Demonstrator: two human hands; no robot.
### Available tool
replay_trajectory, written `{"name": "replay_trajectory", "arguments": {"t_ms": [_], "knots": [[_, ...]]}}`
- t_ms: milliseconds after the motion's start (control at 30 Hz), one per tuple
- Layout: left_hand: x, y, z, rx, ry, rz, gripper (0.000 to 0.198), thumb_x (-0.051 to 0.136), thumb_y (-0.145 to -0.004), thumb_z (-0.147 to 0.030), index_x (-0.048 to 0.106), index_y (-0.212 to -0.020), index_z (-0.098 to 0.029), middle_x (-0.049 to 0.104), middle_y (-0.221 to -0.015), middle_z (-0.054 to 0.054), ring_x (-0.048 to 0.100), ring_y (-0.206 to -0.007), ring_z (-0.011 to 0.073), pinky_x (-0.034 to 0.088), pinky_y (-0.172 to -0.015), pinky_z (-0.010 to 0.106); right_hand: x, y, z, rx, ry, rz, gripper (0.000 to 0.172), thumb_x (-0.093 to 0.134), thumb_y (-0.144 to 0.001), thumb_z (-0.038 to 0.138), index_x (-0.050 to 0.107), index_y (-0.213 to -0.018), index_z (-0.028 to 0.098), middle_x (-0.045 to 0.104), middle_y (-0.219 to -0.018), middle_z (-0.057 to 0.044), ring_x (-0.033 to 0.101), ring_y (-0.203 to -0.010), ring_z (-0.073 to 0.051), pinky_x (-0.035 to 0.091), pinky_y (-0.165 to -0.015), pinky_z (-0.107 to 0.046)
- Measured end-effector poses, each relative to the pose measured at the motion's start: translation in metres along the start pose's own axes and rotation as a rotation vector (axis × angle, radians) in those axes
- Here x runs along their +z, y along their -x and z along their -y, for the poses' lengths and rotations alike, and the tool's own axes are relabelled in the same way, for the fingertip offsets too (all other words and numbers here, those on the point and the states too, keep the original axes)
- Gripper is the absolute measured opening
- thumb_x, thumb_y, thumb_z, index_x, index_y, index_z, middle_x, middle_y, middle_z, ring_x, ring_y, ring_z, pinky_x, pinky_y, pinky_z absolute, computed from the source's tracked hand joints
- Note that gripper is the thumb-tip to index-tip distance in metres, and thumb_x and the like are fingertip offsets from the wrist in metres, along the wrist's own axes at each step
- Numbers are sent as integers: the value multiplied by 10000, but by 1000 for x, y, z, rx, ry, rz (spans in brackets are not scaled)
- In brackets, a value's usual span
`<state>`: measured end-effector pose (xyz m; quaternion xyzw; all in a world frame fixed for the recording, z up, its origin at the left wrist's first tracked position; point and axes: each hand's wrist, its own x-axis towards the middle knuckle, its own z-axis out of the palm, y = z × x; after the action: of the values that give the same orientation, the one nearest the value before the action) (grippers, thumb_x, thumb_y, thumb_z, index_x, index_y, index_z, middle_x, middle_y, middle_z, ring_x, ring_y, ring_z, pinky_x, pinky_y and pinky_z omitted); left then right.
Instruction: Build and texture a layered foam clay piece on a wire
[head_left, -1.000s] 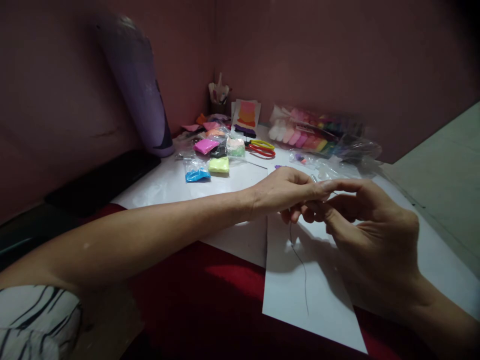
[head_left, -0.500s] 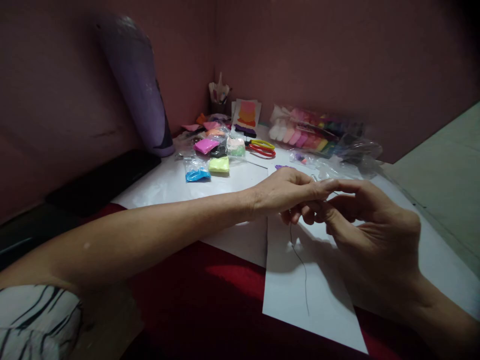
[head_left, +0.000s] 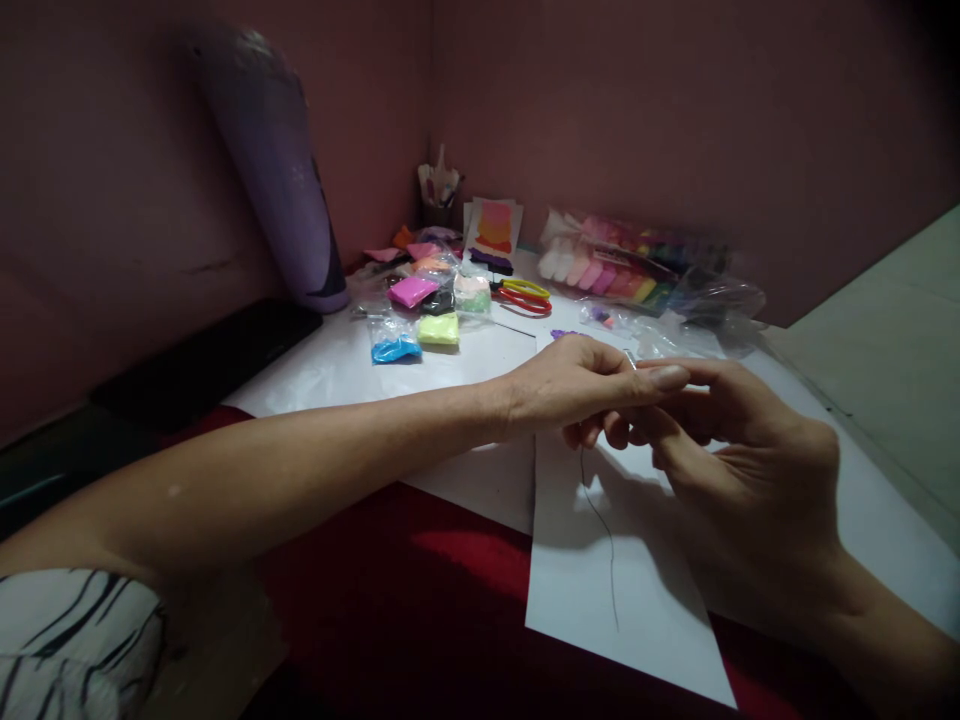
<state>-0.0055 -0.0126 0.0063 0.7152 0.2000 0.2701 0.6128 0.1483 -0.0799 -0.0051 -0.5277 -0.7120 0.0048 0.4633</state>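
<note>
Leftmost: one long purple object (head_left: 289, 190), leaning by the wall at the edge of the white-topped desk (head_left: 307, 378).

Next: small clear packets, one blue (head_left: 395, 349), one pink (head_left: 412, 291), one yellow-green (head_left: 437, 330), colour visible inside each.

Behind them: one cup of tools (head_left: 439, 190), upright in the corner.

Beside it: one card (head_left: 494, 230), propped, with bands from pink through orange to dark purple; the banding appears complete.

In front of the card: one cutting tool, red and yellow handles (head_left: 523, 296), lying apart from the hands.

Centre: left hand (head_left: 581, 385), thumb laid along the bent index finger, fingers drawn together and apparently pinching the dark strand (head_left: 611, 550). The strand emerges beneath these fingers, its loose length over a white sheet (head_left: 559, 590). Status, as judged: strand work in progress, nothing fastened in sight, that length remaining free.

Right of centre, rear: one clear bag of coloured pieces (head_left: 592, 268).

Far right: right hand (head_left: 757, 440), thumb and index meeting the left fingertips; anything gripped between is hidden.
</note>
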Motion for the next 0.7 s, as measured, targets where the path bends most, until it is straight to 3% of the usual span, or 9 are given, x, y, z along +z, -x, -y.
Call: {"name": "replay_trajectory", "arguments": {"t_ms": [700], "knots": [[-1, -3, 4, 16, -110, 19, 522, 542, -821, -620, 600, -656, -128, 557, -581, 1, 492, -473, 64, 394, -421, 181, 0, 0, 0, -26, -112, 75, 150, 621, -862, 216, 651, -1008, 234, 659, -619, 51, 623, -540, -126, 519, -588, -268]]}}
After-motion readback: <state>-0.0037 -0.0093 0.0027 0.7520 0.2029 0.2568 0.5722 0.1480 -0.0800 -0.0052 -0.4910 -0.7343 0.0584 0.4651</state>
